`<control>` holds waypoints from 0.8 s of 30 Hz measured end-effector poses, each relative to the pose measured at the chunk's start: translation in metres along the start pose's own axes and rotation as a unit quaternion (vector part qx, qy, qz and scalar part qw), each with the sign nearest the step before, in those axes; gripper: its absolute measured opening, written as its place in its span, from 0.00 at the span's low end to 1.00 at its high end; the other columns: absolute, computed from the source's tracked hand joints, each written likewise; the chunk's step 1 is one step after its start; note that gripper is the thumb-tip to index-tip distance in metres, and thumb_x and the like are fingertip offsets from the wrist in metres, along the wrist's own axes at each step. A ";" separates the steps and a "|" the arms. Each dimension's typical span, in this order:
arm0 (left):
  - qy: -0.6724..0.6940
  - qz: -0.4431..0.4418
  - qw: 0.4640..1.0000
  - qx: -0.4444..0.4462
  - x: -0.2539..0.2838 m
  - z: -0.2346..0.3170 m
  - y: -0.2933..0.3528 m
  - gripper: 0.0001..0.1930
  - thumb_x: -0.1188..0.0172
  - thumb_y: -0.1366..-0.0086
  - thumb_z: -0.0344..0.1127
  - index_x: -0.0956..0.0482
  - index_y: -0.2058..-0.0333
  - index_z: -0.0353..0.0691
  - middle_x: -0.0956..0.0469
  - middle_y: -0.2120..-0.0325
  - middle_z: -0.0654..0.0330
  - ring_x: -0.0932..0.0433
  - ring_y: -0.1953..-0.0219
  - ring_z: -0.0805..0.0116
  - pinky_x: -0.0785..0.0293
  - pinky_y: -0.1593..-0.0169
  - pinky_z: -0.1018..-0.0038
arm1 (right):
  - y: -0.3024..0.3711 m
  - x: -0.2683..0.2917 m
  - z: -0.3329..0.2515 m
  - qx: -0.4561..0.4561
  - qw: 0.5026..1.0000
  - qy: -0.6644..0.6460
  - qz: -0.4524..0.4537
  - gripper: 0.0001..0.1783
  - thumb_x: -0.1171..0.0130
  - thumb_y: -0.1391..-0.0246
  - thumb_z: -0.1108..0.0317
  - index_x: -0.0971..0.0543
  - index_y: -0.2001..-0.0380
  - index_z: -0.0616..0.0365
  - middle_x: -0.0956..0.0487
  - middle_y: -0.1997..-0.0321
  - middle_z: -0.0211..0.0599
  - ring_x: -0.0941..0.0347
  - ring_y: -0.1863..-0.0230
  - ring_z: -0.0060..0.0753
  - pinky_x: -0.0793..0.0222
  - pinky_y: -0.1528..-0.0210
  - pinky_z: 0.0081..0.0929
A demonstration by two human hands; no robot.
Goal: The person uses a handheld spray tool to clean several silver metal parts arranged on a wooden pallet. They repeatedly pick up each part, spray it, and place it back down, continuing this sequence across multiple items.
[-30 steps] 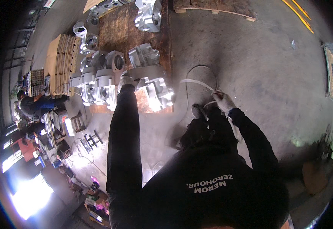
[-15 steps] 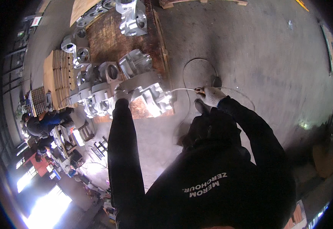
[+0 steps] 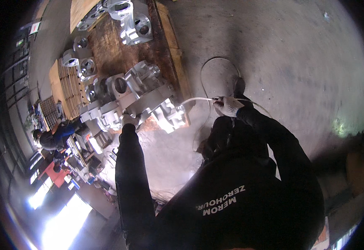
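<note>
My left hand [image 3: 130, 120], in a pale glove, grips the near edge of a grey metal casting [image 3: 155, 99] in a cluster of similar castings. Its fingertips are partly hidden against the metal. To the right, my gloved right hand [image 3: 228, 106] is closed around a thin pale hose [image 3: 196, 99]. From that hand the hose arcs left to the end of a bright, ribbed casting [image 3: 168, 116]; its tip is not clear. Another casting with a large round bore [image 3: 119, 85] stands just beyond my left hand.
The castings rest on a worn brown board [image 3: 107, 46] with a wooden edge [image 3: 171, 41]. More castings [image 3: 136, 29] stand at its far end. A cable loop [image 3: 202, 68] lies on the floor. Stacked wooden panels [image 3: 67, 91] and a co-worker [image 3: 50, 137] are at left.
The view has shifted slightly. My left hand sits a little lower against the castings. My right hand still holds the hose, which now bends in a higher arc.
</note>
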State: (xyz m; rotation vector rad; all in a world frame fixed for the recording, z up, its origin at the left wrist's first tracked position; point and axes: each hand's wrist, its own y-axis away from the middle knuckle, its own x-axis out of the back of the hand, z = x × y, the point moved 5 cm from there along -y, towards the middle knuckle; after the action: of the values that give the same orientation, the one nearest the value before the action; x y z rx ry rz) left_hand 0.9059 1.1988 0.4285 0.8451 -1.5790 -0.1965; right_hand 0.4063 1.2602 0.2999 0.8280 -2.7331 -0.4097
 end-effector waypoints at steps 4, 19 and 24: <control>0.026 0.031 0.996 0.085 -0.002 -0.007 0.000 0.49 0.24 0.57 0.57 0.38 0.46 0.30 0.25 0.50 0.46 0.24 0.47 0.52 0.25 0.46 0.63 | 0.004 0.005 -0.025 -0.006 0.983 0.184 0.000 0.18 0.45 0.40 0.52 0.24 0.62 0.56 0.21 0.74 0.47 0.22 0.73 0.52 0.29 0.71 0.45; 0.025 0.016 0.997 0.065 0.003 0.002 0.005 0.55 0.30 0.55 0.66 0.40 0.42 0.26 0.31 0.43 0.39 0.28 0.42 0.50 0.29 0.41 0.65 | -0.007 0.005 -0.063 -0.043 0.970 0.230 -0.059 0.17 0.45 0.40 0.53 0.21 0.60 0.55 0.18 0.70 0.49 0.20 0.64 0.55 0.26 0.65 0.45; -0.022 -0.043 0.999 0.010 -0.001 0.000 -0.003 0.63 0.36 0.54 0.72 0.50 0.33 0.29 0.43 0.35 0.38 0.40 0.33 0.51 0.41 0.33 0.66 | 0.000 0.050 -0.052 -0.105 0.990 0.027 0.085 0.19 0.51 0.36 0.54 0.22 0.57 0.57 0.20 0.61 0.54 0.24 0.56 0.58 0.26 0.57 0.44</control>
State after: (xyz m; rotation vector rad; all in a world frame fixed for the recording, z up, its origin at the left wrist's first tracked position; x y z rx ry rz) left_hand 0.9065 1.1969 0.4263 0.9309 -1.5904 -0.2620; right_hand 0.3824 1.2220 0.3560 0.5402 -2.6269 -0.6172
